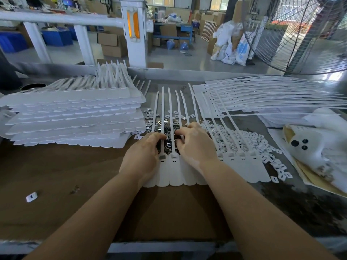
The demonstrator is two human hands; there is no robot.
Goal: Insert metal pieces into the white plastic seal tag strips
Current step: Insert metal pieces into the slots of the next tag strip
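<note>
One metal piece (162,157) already sits in a tag head of the white seal tag strip sheet (187,177), whose straps run away from me; the neighbouring head (173,157) just right of it looks unfilled. Loose metal pieces (169,141) lie between my hands, just beyond these heads. My left hand (143,156) and right hand (195,145) curl fingertips into that pile; whether either pinches one, I cannot tell. Finished stacks (75,119) flank left.

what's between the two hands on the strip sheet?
In the head view, between the left hand and right hand lie two white tag strips over a pile of metal pieces; one strip's socket already holds metal.
</note>
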